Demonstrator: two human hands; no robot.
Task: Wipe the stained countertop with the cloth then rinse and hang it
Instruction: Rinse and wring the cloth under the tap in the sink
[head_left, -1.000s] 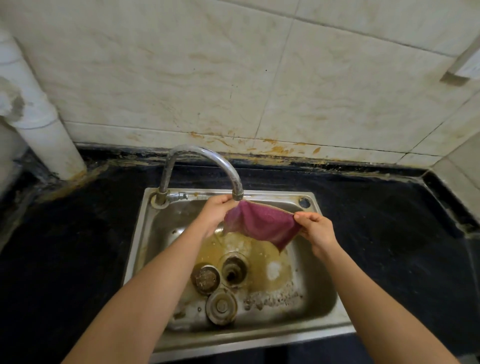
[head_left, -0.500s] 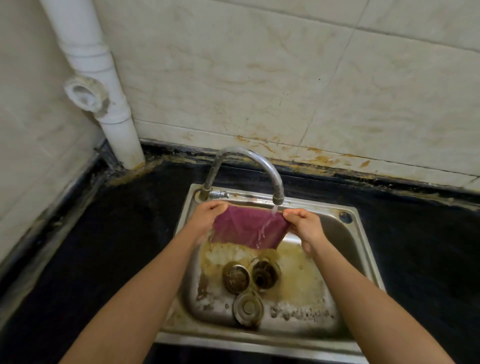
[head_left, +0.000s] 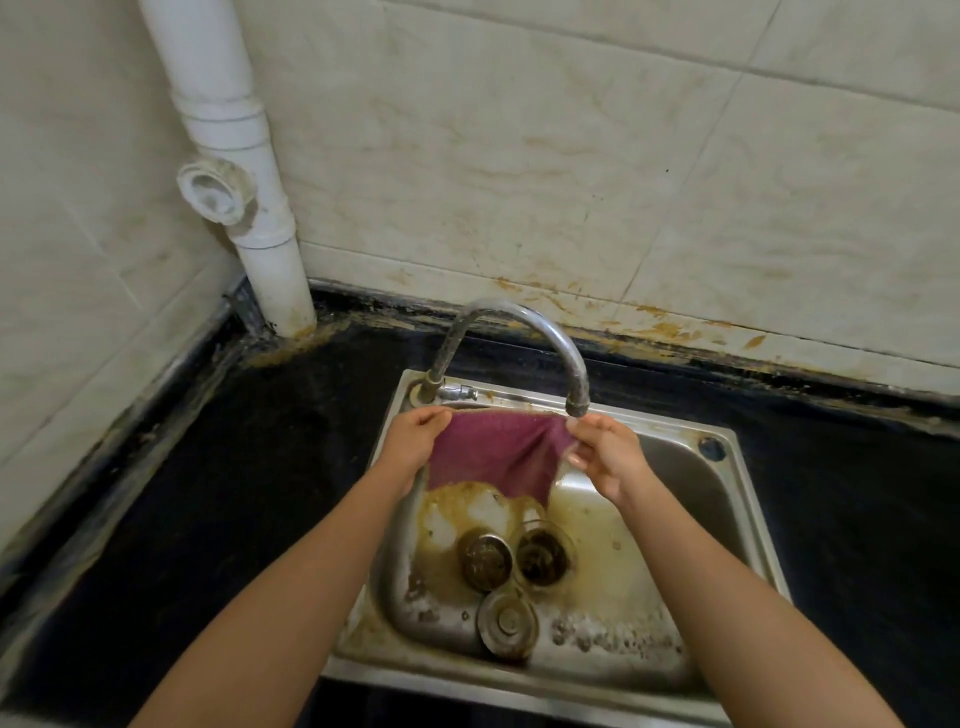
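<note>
A maroon cloth (head_left: 493, 454) hangs spread out over the steel sink (head_left: 727, 499), just below the spout of the curved chrome faucet (head_left: 550, 338). My left hand (head_left: 413, 441) pinches its upper left corner. My right hand (head_left: 605, 457) pinches its upper right corner, directly under the spout. The lower edge of the cloth dangles above brown, dirty water in the basin. The black countertop (head_left: 249, 478) surrounds the sink. I cannot tell whether water is running.
A drain (head_left: 543, 553), a strainer (head_left: 485, 561) and a round plug (head_left: 506, 621) sit in the stained basin. A white pipe (head_left: 234, 171) stands in the back left corner. Tiled walls rise behind and on the left, with rusty stains along the back edge.
The view has swung left, bringing the white pipe into sight. Both hands kept hold of the cloth and shifted it left, so its right corner now sits under the spout.
</note>
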